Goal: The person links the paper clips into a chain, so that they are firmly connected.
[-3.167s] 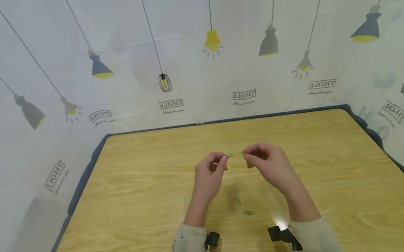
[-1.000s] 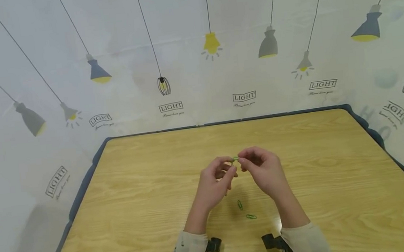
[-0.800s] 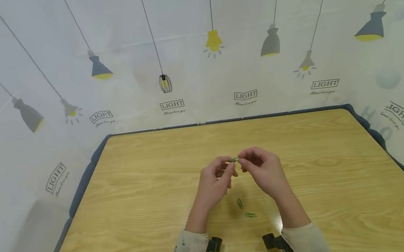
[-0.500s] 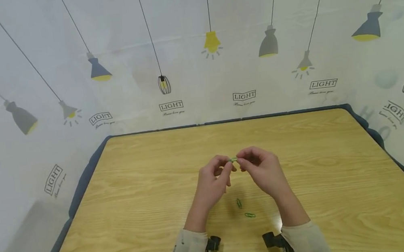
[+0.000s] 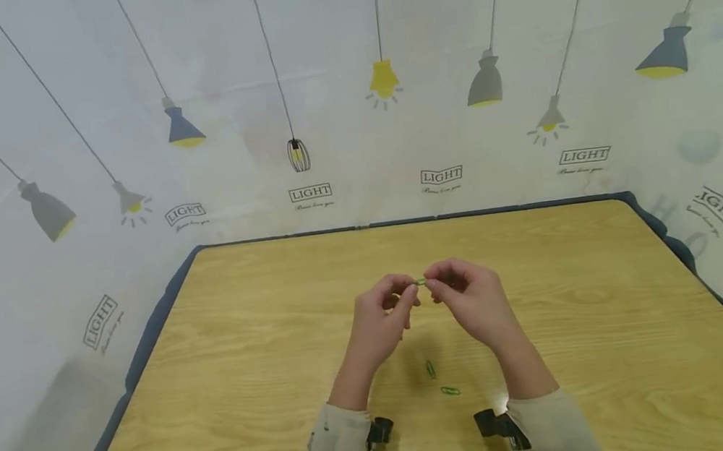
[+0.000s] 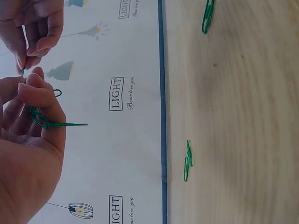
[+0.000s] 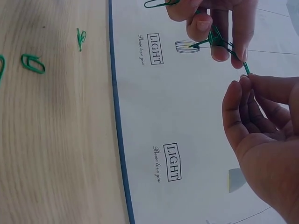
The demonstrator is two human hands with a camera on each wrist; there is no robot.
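Staged recording booth rather than a lived-in room. Wood-grain table (image 5: 280,335) with dark blue edge trim (image 5: 149,326), enclosed on three sides by a pale printed backdrop (image 5: 354,146) of hanging lamps and repeated "LIGHT" lettering. Black wrist-worn cameras (image 5: 498,424) strapped at both sleeves. Loose green paper clips (image 5: 438,379) on the tabletop.

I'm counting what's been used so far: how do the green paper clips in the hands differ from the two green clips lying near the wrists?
The held paper clips are up off the wooden table, pinched between the left hand and right hand; the two loose clips lie flat on it, untouched. The held ones seem hooked together; the loose ones lie apart. All are green wire.
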